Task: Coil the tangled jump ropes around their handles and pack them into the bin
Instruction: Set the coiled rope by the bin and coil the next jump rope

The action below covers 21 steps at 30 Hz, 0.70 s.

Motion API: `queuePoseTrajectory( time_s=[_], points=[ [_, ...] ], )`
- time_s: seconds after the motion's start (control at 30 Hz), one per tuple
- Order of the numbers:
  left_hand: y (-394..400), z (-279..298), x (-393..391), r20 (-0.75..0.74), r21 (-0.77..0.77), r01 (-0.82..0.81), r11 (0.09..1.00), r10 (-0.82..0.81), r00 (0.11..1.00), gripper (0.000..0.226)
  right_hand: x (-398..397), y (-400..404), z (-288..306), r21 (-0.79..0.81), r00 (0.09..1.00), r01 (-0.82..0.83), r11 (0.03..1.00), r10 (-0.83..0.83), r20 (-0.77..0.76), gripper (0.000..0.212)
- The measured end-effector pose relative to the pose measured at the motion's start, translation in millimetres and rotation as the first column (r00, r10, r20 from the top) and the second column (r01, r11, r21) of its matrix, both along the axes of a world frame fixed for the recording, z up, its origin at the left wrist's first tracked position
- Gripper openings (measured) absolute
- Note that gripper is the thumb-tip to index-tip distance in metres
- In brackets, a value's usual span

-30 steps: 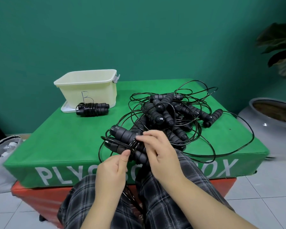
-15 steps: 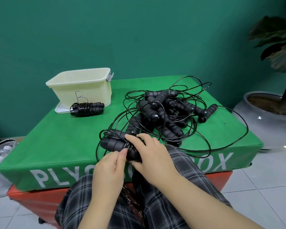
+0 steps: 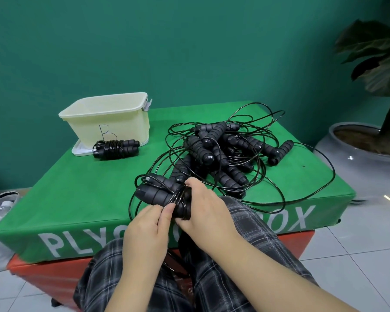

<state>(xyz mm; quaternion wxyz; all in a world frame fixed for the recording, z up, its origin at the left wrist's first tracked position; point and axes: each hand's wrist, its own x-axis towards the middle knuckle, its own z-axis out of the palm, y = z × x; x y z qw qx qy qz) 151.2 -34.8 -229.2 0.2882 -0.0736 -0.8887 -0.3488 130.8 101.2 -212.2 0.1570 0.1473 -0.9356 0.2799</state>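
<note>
A cream plastic bin [image 3: 113,121], rectangular and marked with a handwritten letter, stands at the far-left corner of the green-covered box [image 3: 77,194]. Just in front of it lies one finished jump rope [image 3: 116,149], its glossy black cord wound around paired handles. At the near edge, the left hand [image 3: 148,230] pinches a strand of cord between thumb and curled fingers, just beside the pair of handles [image 3: 158,194] being wrapped. These handles are matte black, ribbed foam cylinders lying side by side, with several turns of thin shiny cord around their right ends. The right hand [image 3: 206,212] grips that wrapped end, fingers curled over the top and thumb underneath. Behind the hands, toward the centre and right of the box top, sits the tangled pile [image 3: 223,152] of similar handles, with loose cord loops spreading to the right edge.
</note>
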Motion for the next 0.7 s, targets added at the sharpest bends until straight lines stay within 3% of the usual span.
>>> queuePoseTrajectory(
  time_s=[0.17, 0.33, 0.5, 0.6, 0.7],
  points=[
    [4.3, 1.8, 1.7, 0.058, 0.069, -0.038, 0.997, 0.034, 0.998, 0.045, 1.6, -4.3, -3.7, 0.081, 0.996, -0.023, 0.996, 0.03, -0.082, 0.085],
    [4.7, 3.7, 3.5, 0.049, -0.017, 0.023, 1.0, -0.022, 0.999, 0.042, 0.4, -2.3, -1.4, -0.033, 0.998, 0.033, 0.999, -0.035, -0.056, 0.06],
    [8.6, 14.5, 7.3, 0.177, 0.214, 0.063, 0.975, -0.102, 0.979, 0.014, 2.1, -0.1, 5.9, -0.169, 0.999, 0.044, 0.985, -0.04, 0.025, 0.053],
    [6.8, 25.3, 4.1, 0.339, 0.302, 0.009, 0.953, -0.117, 0.934, 0.026, 4.8, -0.3, 6.6, -0.226, 0.999, 0.034, 0.974, -0.027, 0.033, 0.052],
    [2.8, 33.4, 2.8, 0.506, 0.224, 0.016, 0.974, -0.13, 0.853, 0.053, 6.7, 0.8, 6.7, -0.269, 0.999, 0.039, 0.962, -0.028, 0.045, 0.052]
  ],
)
